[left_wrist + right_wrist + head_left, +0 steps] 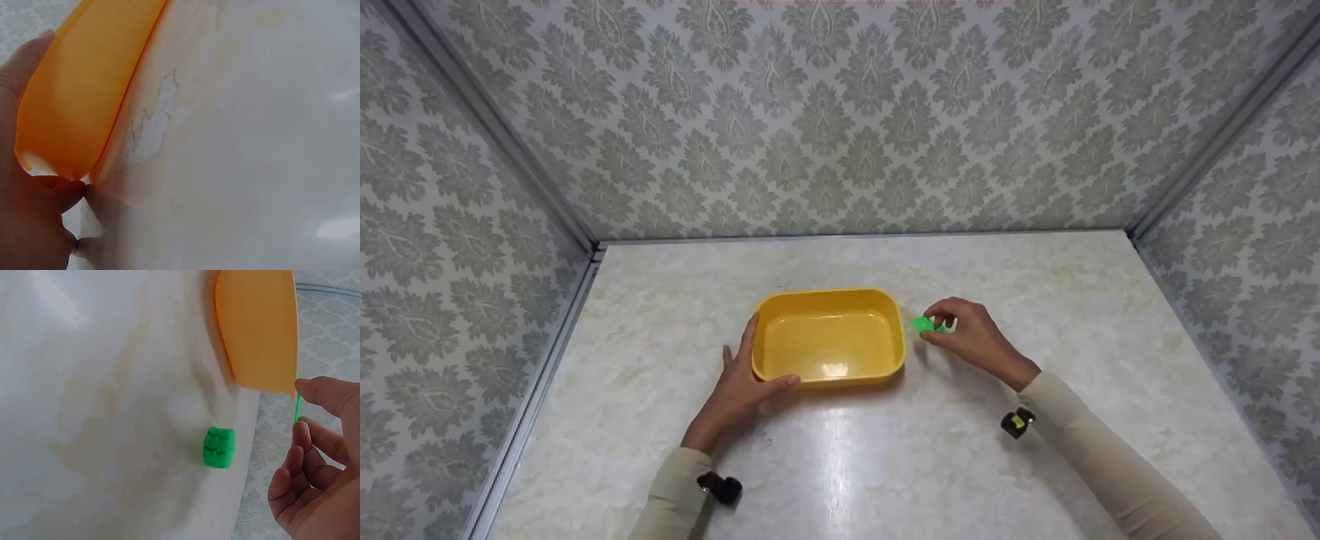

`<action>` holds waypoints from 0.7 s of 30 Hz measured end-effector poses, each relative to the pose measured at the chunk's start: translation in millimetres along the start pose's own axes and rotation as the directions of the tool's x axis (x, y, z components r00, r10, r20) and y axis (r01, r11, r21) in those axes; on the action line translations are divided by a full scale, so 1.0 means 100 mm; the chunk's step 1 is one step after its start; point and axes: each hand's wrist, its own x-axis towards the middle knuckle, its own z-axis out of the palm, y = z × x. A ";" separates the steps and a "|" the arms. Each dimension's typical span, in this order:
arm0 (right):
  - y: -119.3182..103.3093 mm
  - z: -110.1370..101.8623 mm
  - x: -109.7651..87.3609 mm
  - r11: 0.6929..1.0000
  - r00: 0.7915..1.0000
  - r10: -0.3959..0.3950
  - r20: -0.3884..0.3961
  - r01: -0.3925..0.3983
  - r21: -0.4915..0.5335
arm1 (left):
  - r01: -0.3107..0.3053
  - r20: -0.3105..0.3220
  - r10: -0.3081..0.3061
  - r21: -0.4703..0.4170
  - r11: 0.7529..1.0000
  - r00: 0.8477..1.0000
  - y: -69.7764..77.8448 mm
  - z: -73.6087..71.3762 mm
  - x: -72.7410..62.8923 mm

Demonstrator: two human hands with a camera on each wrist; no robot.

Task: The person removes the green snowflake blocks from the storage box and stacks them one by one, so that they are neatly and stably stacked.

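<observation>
A yellow plastic tub, its inside bare, stands on the table. My left hand holds its near left corner, thumb along the front wall and fingers against the left side. The left wrist view shows that hand around the tub's end. Just right of the tub, my right hand pinches a thin green piece between thumb and forefinger, seen edge-on in the right wrist view. Its other fingers curl loosely. Below that hand, a small ridged green block lies on the table; its kind is unclear.
The pale marbled table runs back to a patterned wall. More patterned panels with metal rails stand at the left and right. Both sleeves carry a dark wrist device.
</observation>
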 end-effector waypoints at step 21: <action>0.27 -0.02 0.00 0.994 0.995 0.104 0.010 -0.103 -0.031 | 0.006 -0.002 -0.006 -0.014 1.000 1.000 -0.02 0.02 0.00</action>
